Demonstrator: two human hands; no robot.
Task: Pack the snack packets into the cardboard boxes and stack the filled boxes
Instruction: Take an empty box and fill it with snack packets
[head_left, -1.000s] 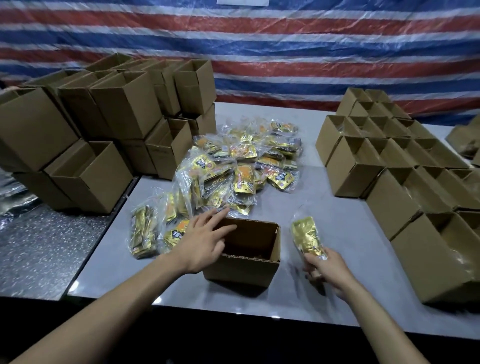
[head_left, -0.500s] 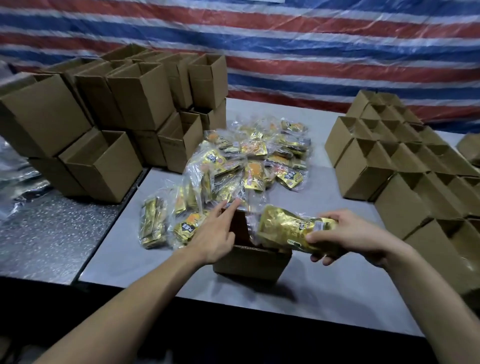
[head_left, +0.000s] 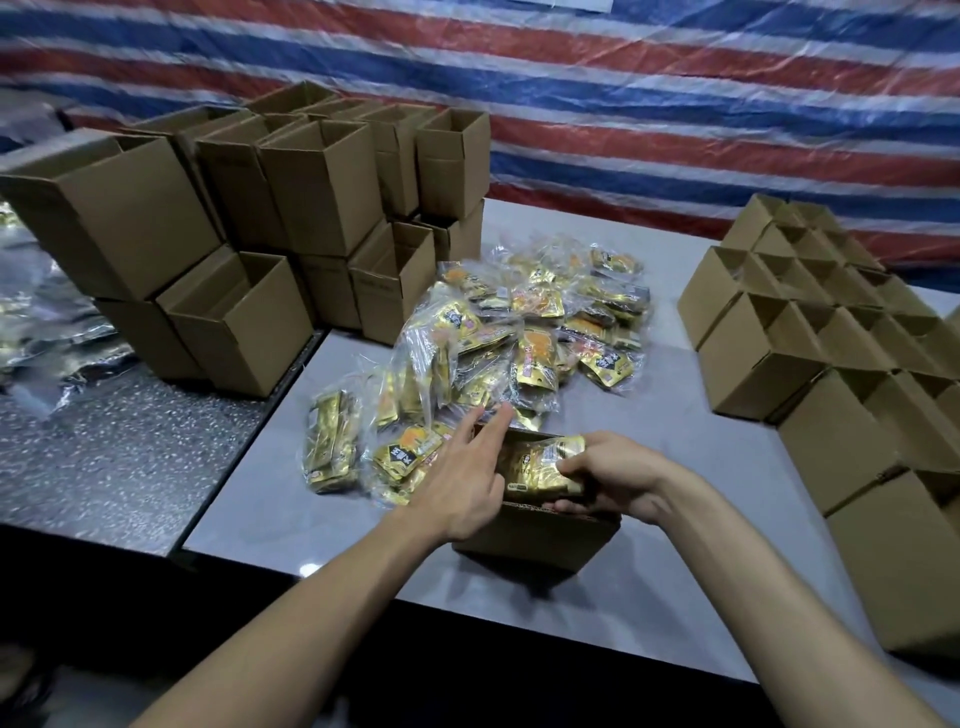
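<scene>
An open cardboard box (head_left: 540, 538) stands near the table's front edge. My right hand (head_left: 615, 480) grips a gold snack packet (head_left: 540, 467) and holds it down inside the box's opening. My left hand (head_left: 467, 478) rests with fingers spread on the box's left rim, index finger pointing toward the pile. A heap of gold and orange snack packets (head_left: 519, 338) in clear plastic lies just behind the box.
Open empty boxes are stacked two high at the back left (head_left: 291, 228). Rows of open boxes (head_left: 831, 353) run along the right side. The grey table (head_left: 675, 441) meets a speckled metal surface (head_left: 119, 447) on the left. A striped tarp hangs behind.
My right hand has carried the gold packet from the table on the right, over the box, and down into its opening. My left hand stayed on the box's left rim.
</scene>
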